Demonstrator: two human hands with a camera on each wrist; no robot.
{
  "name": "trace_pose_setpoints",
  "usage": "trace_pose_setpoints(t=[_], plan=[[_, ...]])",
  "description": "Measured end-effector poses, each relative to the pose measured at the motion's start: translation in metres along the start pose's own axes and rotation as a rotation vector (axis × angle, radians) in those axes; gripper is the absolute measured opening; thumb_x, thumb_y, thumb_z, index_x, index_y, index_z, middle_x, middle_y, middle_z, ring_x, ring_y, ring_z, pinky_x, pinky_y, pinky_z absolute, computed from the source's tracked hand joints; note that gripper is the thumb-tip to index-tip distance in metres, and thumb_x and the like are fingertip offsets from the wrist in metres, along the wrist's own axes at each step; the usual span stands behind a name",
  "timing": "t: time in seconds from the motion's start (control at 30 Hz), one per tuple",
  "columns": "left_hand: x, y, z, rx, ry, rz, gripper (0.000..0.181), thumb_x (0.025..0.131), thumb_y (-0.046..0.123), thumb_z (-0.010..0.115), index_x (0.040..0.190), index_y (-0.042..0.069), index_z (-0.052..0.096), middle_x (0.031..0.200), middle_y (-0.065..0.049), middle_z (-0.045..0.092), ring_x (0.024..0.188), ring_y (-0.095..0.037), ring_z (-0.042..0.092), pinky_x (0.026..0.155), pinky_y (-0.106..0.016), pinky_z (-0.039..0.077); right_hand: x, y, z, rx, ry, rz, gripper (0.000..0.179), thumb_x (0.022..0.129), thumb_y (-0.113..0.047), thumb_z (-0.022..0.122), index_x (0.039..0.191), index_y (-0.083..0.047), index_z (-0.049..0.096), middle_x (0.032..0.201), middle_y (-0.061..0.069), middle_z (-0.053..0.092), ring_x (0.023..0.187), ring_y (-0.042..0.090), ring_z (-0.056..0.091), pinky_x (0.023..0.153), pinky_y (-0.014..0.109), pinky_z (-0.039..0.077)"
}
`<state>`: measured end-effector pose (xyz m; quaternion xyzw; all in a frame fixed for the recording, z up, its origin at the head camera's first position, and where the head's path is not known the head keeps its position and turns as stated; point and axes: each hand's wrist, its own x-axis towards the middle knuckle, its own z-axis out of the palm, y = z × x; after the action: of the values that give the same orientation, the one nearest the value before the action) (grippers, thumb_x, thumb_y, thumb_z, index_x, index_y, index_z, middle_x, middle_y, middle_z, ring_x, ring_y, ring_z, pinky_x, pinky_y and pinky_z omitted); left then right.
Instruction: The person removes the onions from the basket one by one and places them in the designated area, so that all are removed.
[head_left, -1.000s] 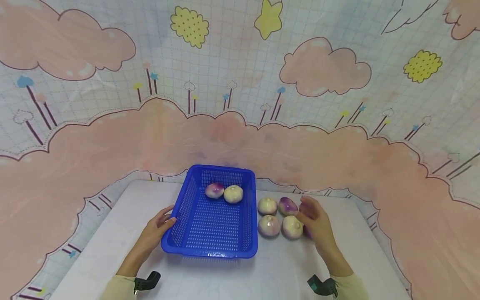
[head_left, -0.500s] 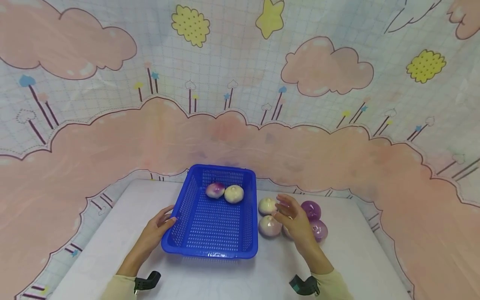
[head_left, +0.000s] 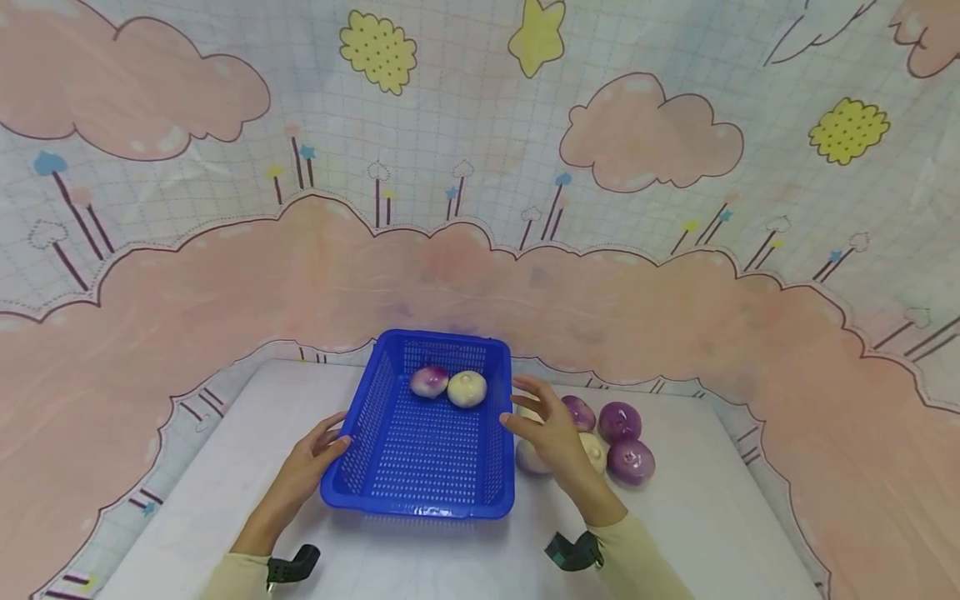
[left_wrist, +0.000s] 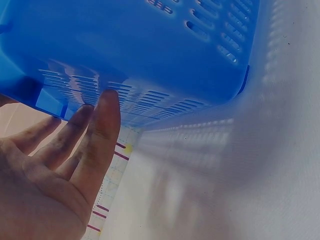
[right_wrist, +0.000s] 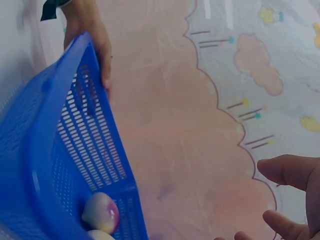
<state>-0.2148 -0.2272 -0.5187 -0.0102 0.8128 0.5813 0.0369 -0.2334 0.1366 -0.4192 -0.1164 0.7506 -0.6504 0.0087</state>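
A blue perforated plastic basket (head_left: pixel 420 467) stands on the table, tilted toward me. Inside, near its far end, lie a purple-and-white onion (head_left: pixel 429 381) and a white onion (head_left: pixel 467 389). My left hand (head_left: pixel 302 467) touches the basket's left side; in the left wrist view its extended fingers (left_wrist: pixel 107 112) meet the slotted outer wall. Right at the basket's right rim, my right hand (head_left: pixel 558 435) has its fingers spread and nothing in them. It partly covers a pale onion (head_left: pixel 531 458) and others on the table.
Right of the basket sits a group of several onions, among them a purple onion (head_left: pixel 620 422) and another purple onion (head_left: pixel 631 462). Behind the white table (head_left: pixel 720 492) rises a backdrop cloth (head_left: pixel 645 308) printed with clouds and stars.
My right hand has moved left from over the onions to the basket's right rim, uncovering the purple onions on the right. The left hand and basket have barely moved.
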Motion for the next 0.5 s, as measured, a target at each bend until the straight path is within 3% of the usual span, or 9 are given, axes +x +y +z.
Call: trace_pose_setpoints(t=[0.2,0.5], plan=[[0.000,0.001,0.000,0.009,0.005,-0.001,0.067,0.101,0.043,0.051,0.155,0.014,0.024,0.155,-0.027,0.034,0.139,-0.048,0.040,0.109,-0.060,0.039,0.015,-0.012,0.015,-0.028,-0.032,0.000,0.065,0.084,-0.011,0.074,0.143,-0.019,0.047,0.150,0.006,0.046,0.139,0.032,0.045,0.105,0.052,0.047],[0.000,0.001,0.001,0.013,0.004,-0.005,0.066,0.101,0.042,0.050,0.155,0.014,0.025,0.154,-0.028,0.034,0.139,-0.049,0.039,0.110,-0.061,0.038,0.041,-0.012,0.036,-0.097,-0.030,0.043,0.062,0.083,-0.015,0.075,0.140,-0.018,0.050,0.149,0.008,0.047,0.136,0.035,0.047,0.103,0.053,0.048]])
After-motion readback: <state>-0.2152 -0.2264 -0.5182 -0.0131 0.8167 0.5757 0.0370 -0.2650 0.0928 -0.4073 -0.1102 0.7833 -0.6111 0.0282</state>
